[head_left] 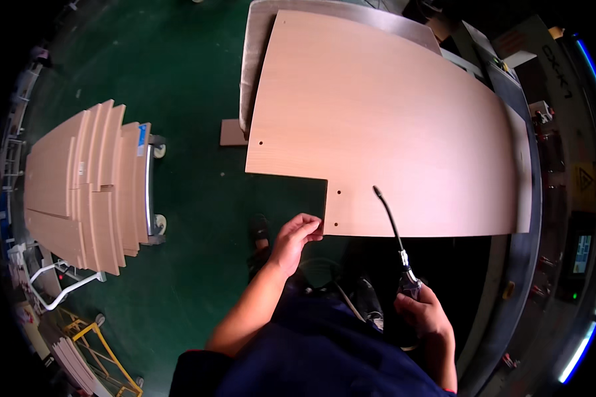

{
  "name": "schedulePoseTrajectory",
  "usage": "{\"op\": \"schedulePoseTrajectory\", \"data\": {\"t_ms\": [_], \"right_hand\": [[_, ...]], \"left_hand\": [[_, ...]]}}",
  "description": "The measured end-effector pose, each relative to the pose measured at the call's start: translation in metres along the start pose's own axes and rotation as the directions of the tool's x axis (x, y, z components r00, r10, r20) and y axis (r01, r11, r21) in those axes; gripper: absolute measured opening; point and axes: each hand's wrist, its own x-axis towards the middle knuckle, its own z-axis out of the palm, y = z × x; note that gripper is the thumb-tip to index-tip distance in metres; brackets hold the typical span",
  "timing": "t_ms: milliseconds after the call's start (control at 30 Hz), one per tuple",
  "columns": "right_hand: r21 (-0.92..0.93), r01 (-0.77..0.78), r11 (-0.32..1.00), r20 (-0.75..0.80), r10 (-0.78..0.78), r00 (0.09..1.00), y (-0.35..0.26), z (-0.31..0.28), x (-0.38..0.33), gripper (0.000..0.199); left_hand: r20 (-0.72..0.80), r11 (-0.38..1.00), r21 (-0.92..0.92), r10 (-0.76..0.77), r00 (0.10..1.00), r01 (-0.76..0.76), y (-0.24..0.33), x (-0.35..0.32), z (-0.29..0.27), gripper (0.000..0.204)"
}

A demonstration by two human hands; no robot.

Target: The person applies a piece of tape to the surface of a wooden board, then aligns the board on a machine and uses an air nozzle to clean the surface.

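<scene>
A large pale wood-grain panel [391, 119] lies in front of me, with a notch cut from its near left corner and small dark holes beside the notch. My left hand [293, 243] is closed in a pinch, its fingertips at the notch's side edge close to the near corner. What those fingers hold, if anything, is hidden. An air blow gun [406, 268] with a long, thin dark nozzle is in my right hand [427, 311], fingers wrapped round its body. The nozzle tip points forward over the panel, right of the holes.
On the left, stacked wood panels [86, 192] rest on a wheeled cart [153, 185]. A yellow-framed trolley [102, 341] stands at the lower left on the green floor [192, 264]. Along the right runs a machine [563, 198] with a small screen. A covered support [258, 59] shows beneath the panel.
</scene>
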Motion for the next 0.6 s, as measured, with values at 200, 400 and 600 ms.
{"op": "schedulePoseTrajectory", "data": {"t_ms": [200, 400, 600], "right_hand": [[0.089, -0.035, 0.995, -0.164, 0.049, 0.985, 0.019, 0.075, -0.046, 0.011], [0.136, -0.037, 0.990, -0.210, 0.065, 0.976, 0.048, 0.113, -0.083, 0.012], [0.313, 0.035, 0.949, -0.230, 0.040, 0.972, 0.111, 0.158, -0.115, 0.014]], "left_hand": [[0.155, 0.971, -0.018, -0.233, 0.960, 0.239, 0.007, 0.017, -0.007, 0.022], [0.281, 0.919, -0.118, -0.332, 0.901, 0.376, -0.004, 0.029, -0.018, 0.021], [0.312, 0.905, -0.102, -0.364, 0.878, 0.412, -0.005, 0.035, -0.024, 0.009]]}}
